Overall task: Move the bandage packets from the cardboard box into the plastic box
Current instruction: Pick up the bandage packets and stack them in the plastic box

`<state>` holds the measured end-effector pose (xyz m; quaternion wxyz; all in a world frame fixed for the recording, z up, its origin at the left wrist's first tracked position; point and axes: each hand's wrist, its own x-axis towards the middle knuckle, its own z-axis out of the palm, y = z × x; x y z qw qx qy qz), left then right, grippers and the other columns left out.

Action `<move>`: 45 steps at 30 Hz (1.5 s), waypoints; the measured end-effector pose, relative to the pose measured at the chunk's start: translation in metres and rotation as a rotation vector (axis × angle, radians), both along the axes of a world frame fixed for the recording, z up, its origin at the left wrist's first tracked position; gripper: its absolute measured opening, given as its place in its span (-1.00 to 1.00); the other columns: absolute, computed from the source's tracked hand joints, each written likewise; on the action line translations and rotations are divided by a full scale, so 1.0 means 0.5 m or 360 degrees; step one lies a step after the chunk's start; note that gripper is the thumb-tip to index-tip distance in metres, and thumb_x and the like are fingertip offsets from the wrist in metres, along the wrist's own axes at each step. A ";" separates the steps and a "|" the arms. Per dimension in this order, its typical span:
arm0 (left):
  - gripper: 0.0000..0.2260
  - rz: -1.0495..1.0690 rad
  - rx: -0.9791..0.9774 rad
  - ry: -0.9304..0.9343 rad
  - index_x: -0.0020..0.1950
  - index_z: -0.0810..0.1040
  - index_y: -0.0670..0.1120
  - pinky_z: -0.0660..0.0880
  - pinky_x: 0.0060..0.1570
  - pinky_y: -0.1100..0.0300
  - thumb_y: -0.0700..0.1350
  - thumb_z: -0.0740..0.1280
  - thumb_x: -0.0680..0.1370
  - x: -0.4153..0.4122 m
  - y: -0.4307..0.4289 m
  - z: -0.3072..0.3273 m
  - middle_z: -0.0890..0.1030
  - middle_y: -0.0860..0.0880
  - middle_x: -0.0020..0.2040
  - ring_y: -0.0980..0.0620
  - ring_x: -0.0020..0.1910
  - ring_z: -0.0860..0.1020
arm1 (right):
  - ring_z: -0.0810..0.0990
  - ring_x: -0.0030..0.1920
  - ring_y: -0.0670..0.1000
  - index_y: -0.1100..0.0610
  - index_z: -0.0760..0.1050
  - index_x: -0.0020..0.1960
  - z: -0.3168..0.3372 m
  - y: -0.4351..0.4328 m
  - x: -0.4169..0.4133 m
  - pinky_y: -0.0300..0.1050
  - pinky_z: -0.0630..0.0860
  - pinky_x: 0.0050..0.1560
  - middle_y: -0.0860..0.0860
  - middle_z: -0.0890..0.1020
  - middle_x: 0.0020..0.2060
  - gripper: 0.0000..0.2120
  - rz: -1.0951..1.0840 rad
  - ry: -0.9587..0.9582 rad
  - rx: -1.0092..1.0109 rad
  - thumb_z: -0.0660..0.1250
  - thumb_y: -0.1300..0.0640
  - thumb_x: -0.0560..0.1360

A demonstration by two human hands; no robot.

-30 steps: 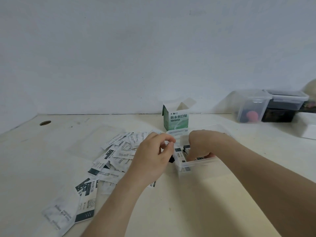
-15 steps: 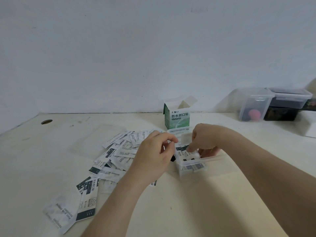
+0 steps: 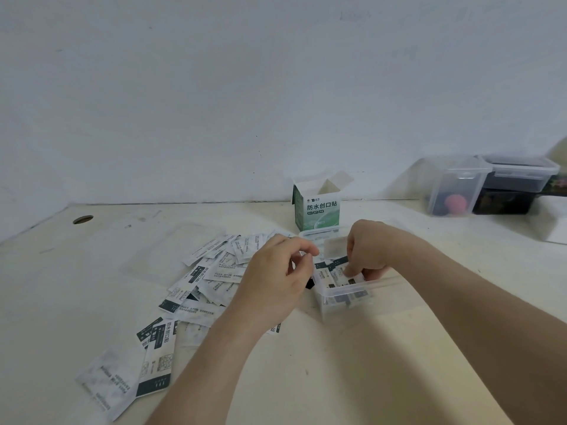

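Observation:
The green-and-white cardboard box (image 3: 317,210) stands open-topped at the back of the table. Right in front of it sits the small clear plastic box (image 3: 346,294) with several bandage packets standing inside. My right hand (image 3: 366,250) reaches down into it, fingertips pinching the packets (image 3: 336,274) there. My left hand (image 3: 276,277) hovers by the box's left rim with thumb and fingers curled together; whatever lies between them is hidden. Many loose bandage packets (image 3: 214,271) are spread over the table to the left, several reaching the near edge (image 3: 156,357).
A flat clear lid (image 3: 171,250) lies on the table left of the packets. Two lidded clear containers (image 3: 454,191) (image 3: 518,185) stand at the back right against the wall. The tabletop has a round hole (image 3: 82,219) at the far left.
My right hand has risen a little from deep inside the plastic box and now works at the tops of the packets. My left hand has stayed where it was.

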<state>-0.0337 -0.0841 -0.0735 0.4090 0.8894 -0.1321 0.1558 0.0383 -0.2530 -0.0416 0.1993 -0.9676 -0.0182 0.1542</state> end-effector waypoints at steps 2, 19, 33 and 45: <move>-0.83 -0.0001 0.0000 -0.0001 -0.03 0.60 0.13 0.31 -0.19 0.51 -0.13 0.28 0.58 0.000 0.000 0.000 0.46 0.16 -0.15 0.25 -0.16 0.45 | 0.68 -0.28 0.13 0.25 0.52 -0.03 -0.004 0.001 -0.002 0.08 0.66 -0.01 0.13 0.65 -0.29 -0.76 0.0009 -0.0031 0.0007 0.53 0.24 0.39; -0.83 0.0000 0.0016 0.0000 -0.03 0.59 0.14 0.31 -0.20 0.51 -0.13 0.28 0.58 0.002 0.000 -0.001 0.46 0.16 -0.15 0.23 -0.17 0.45 | 0.71 -0.18 0.08 0.20 0.57 0.03 -0.006 0.012 -0.015 0.00 0.67 -0.08 0.10 0.67 -0.18 -0.85 0.0109 -0.0169 -0.0161 0.42 0.24 0.46; -0.83 0.0235 0.0003 0.0221 -0.04 0.60 0.17 0.53 -0.36 0.21 -0.11 0.31 0.55 -0.031 0.131 0.081 0.63 0.09 -0.16 0.06 -0.26 0.60 | 0.58 -0.08 0.03 0.04 0.59 -0.08 0.139 0.142 -0.133 -0.29 0.35 -0.35 -0.01 0.64 -0.14 -0.92 0.0356 -0.0928 0.0222 0.33 0.07 0.53; 0.04 0.0207 0.1285 0.1297 0.55 -0.06 0.21 0.30 0.37 -0.01 0.28 0.52 0.27 -0.144 0.355 0.027 0.18 0.06 0.40 -0.02 0.42 0.25 | 0.47 0.22 0.10 0.01 0.24 0.45 -0.025 0.288 -0.142 0.00 0.48 0.16 0.03 0.51 0.26 -0.45 0.0756 -0.0424 0.0031 0.33 -0.01 0.52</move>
